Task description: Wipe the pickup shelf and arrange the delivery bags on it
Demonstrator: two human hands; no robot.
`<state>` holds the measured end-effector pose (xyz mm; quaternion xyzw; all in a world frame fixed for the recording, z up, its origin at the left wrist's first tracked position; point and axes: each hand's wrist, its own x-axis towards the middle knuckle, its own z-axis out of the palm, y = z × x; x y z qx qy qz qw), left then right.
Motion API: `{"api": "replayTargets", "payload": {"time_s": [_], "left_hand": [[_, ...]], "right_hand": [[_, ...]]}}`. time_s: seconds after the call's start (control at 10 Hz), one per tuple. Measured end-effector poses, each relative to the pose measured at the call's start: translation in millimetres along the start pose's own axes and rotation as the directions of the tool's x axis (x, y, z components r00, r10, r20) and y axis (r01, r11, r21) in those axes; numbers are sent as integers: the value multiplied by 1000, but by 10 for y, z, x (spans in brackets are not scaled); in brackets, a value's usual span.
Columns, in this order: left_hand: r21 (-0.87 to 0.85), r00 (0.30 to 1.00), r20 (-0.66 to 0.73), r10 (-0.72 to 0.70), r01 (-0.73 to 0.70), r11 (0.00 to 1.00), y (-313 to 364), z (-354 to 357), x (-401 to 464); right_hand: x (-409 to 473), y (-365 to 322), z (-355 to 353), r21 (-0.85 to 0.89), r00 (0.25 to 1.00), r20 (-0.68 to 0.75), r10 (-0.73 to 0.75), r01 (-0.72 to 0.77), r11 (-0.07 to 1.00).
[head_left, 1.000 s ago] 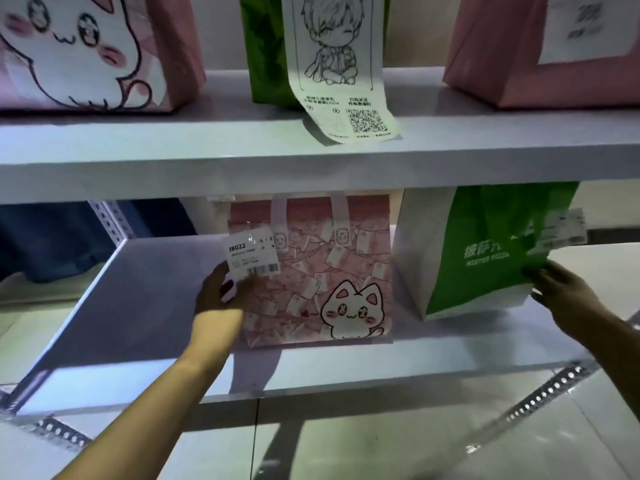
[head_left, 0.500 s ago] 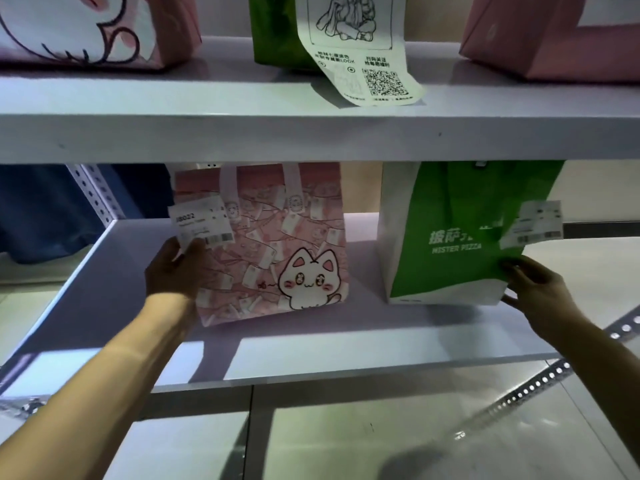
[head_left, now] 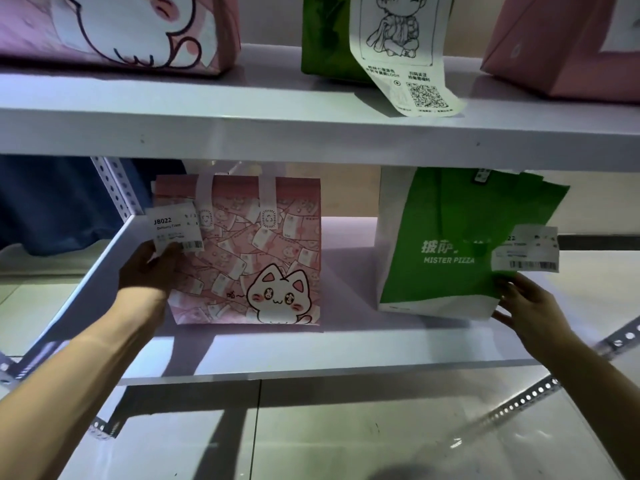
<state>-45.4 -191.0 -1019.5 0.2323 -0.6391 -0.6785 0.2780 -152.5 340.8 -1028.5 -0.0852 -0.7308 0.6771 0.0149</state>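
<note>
Two bags stand upright on the lower white shelf board (head_left: 311, 355) — one pink cat-print paper bag (head_left: 249, 258), one green-and-white pizza bag (head_left: 446, 244). Left hand (head_left: 149, 268) grips the pink bag's left edge; right hand (head_left: 526, 303), fingers spread, holds the green bag's lower right corner. Three more bags occupy the upper shelf (head_left: 242, 112).

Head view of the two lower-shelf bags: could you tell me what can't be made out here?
- Green bag receipt: print blurred.
- Pink cat bag top and handles: hidden behind the upper shelf.
- Left hand fingertips: behind the bag's label.
</note>
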Motion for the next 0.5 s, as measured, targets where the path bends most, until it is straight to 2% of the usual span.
{"api": "replayTargets", "payload": {"time_s": [0.1,0.3,0.4,0.5], "left_hand": [[8,1000,6,14,-14,1000,-4,19,-54],[26,998,28,52,-52,998,58,-39,-101],[109,993,-51,107,-101,989,196,-67,-166],[177,982,-142,125,-99,979,320,-32,-260]], "right_hand": [[16,-19,-85,-2,999,-42,12,-12,1000],[43,-86,-102,-124,996,-79,44,-53,991],[-93,-125,-67,-252,990,-139,3,-39,967],[-196,-157,-45,-260,975,-223,22,-81,962]]}}
